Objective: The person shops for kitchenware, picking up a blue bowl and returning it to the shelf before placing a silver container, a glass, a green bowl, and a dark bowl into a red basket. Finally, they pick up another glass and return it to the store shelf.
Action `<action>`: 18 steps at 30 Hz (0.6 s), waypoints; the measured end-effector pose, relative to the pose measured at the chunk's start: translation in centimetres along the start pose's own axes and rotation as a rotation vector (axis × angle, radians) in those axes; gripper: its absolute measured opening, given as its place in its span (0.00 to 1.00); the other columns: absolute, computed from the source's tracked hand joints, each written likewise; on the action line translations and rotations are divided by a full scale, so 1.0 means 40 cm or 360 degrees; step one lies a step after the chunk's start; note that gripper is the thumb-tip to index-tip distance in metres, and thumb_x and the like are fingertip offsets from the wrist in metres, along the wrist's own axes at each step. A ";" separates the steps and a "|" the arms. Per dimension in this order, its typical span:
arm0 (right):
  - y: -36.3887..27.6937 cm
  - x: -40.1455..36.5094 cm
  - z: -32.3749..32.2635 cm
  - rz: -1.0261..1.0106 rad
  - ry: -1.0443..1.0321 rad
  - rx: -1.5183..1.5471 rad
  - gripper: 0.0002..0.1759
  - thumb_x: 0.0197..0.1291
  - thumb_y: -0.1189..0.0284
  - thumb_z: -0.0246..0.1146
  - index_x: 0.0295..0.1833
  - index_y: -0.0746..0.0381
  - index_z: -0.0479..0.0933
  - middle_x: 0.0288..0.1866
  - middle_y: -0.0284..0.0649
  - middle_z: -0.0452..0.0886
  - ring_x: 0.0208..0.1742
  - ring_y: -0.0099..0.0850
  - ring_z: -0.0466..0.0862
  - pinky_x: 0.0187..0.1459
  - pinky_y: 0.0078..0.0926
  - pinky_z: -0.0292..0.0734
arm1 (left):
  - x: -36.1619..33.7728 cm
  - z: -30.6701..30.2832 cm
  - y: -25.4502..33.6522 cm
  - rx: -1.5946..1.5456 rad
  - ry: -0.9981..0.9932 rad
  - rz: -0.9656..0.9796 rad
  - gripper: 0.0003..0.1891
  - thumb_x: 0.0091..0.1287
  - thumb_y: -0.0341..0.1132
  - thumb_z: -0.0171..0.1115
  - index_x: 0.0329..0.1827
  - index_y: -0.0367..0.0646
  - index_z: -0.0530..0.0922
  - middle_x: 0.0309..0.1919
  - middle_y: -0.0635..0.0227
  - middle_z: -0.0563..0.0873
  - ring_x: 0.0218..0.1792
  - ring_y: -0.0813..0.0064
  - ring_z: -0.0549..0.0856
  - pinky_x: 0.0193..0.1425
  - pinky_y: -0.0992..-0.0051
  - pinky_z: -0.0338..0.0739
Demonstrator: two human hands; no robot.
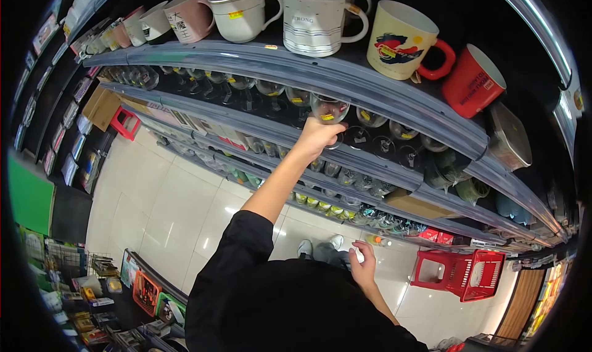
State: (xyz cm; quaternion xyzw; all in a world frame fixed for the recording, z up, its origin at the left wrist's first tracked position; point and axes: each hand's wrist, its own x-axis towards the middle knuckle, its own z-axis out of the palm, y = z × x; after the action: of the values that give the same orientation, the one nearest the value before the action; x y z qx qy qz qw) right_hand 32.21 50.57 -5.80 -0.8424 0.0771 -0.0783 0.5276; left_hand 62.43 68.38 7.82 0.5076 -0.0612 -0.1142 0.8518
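My left hand reaches into the shelf of stemmed glasses. Its fingers are closed around the lower part of a wine glass, which has a yellow price sticker on its bowl. More wine glasses stand in a row on both sides of it. Down by my body, over the floor, my right hand hangs with its fingers loosely curved and apart, and I see nothing held in it.
Above are several mugs, including a white mug, a cream mug and a red mug. A red shopping basket sits by a red stool on the tiled floor. Lower shelves hold more glassware.
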 end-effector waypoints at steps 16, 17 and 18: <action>-0.019 0.021 0.015 -0.0029 0.0009 0.0003 0.10 0.57 0.74 0.63 0.45 0.65 0.78 0.49 0.49 0.78 0.53 0.43 0.78 0.56 0.32 0.71 | 0.025 -0.011 -0.005 0.0102 -0.0073 0.0040 0.15 0.54 0.18 0.64 0.42 0.41 0.73 0.26 0.75 0.74 0.17 0.89 0.67 0.17 0.82 0.56; -0.020 0.021 0.016 -0.0029 0.0011 0.0001 0.10 0.57 0.74 0.63 0.45 0.65 0.78 0.49 0.49 0.78 0.53 0.43 0.78 0.56 0.32 0.71 | 0.024 -0.012 -0.007 0.0089 -0.0073 0.0051 0.15 0.54 0.18 0.64 0.43 0.40 0.73 0.26 0.75 0.75 0.17 0.89 0.67 0.17 0.82 0.56; -0.020 0.019 0.017 -0.0029 0.0008 -0.0007 0.10 0.57 0.74 0.63 0.45 0.65 0.78 0.48 0.49 0.78 0.53 0.43 0.78 0.56 0.32 0.72 | 0.023 -0.013 -0.009 0.0086 -0.0074 0.0049 0.15 0.54 0.18 0.64 0.43 0.40 0.73 0.26 0.75 0.75 0.17 0.89 0.67 0.17 0.82 0.56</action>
State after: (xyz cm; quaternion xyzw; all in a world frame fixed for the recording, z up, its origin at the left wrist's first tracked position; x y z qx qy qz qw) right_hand 33.15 51.37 -5.32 -0.8440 0.0708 -0.0851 0.5248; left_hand 63.38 68.40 7.24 0.5267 -0.0921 -0.1112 0.8377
